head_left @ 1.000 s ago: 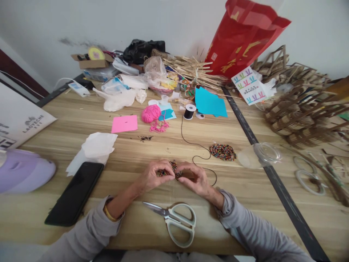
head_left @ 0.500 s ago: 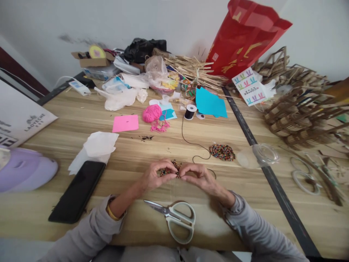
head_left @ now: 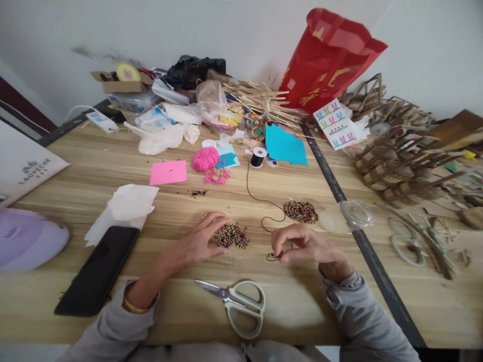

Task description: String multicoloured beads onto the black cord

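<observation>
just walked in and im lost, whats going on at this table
A person's right hand pinches a dark cord. The left hand is spread at the edge of a pile of loose beads. Scissors lie on the near side of that pile, and a bundle of strung beads lies beyond the right hand.

1 head view faces forward and down from close behind and above the fingers [head_left: 214, 221], toward the wall [head_left: 249, 35] beyond.

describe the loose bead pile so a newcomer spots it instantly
On the wooden table, find the pale-handled scissors. Just beyond them, beside the left hand, lies the loose bead pile: separate multicoloured beads, unlike the coiled bead strand farther right.
</observation>
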Available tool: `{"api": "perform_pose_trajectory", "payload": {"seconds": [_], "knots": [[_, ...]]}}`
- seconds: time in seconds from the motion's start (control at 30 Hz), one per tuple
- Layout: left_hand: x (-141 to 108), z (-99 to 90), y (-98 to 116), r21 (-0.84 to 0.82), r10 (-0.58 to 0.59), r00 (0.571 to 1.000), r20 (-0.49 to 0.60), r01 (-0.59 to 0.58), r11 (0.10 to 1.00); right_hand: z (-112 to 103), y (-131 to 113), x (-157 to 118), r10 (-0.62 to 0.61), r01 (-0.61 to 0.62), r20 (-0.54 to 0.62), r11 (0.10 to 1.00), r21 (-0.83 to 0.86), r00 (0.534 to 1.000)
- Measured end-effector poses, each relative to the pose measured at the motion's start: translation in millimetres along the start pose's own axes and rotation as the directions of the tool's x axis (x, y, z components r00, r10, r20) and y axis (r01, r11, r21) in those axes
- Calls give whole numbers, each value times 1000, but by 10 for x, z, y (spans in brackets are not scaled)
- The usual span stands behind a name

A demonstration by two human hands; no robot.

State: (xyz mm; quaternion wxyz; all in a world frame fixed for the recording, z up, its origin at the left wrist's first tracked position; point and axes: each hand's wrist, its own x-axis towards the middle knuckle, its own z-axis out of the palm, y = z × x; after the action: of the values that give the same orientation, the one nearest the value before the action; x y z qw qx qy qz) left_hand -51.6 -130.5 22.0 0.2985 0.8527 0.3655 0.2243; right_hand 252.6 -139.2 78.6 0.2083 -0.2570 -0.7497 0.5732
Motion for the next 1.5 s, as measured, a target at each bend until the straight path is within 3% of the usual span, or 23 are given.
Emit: {"api": "perform_pose_trajectory", "payload": {"seconds": [0.13, 0.23, 0.33, 0.5, 0.8, 1.03, 1.23, 1.5], "knots": [[-118, 77, -79, 278, -7, 995, 95, -20, 961, 295, 146, 169, 57, -56, 6, 996, -68, 998], [-103, 193, -107, 385, 27, 993, 114, -69, 920, 506, 279, 273, 1, -13, -52, 975, -221, 999], [-30, 266, -101, 407, 55, 989, 135, -106, 907, 638, 391, 328, -108, 73, -66, 913, -401, 992], [74, 316, -95, 390, 81, 986, 149, -134, 911, 730, 515, 325, -282, 162, -57, 694, -701, 958], [238, 354, -64, 335, 138, 971, 195, -198, 921, 716, 633, 300, -269, 153, 10, 517, -842, 963], [330, 385, -113, 325, 176, 953, 245, -252, 912, 555, 623, 433, -273, 223, 82, 539, -812, 959], [393, 397, -160, 325, 171, 946, 275, -259, 910, 457, 592, 515, -204, 233, 141, 554, -799, 969], [445, 370, -196, 277, 188, 944, 271, -264, 924, 428, 701, 560, -244, 236, 109, 584, -776, 964]]}}
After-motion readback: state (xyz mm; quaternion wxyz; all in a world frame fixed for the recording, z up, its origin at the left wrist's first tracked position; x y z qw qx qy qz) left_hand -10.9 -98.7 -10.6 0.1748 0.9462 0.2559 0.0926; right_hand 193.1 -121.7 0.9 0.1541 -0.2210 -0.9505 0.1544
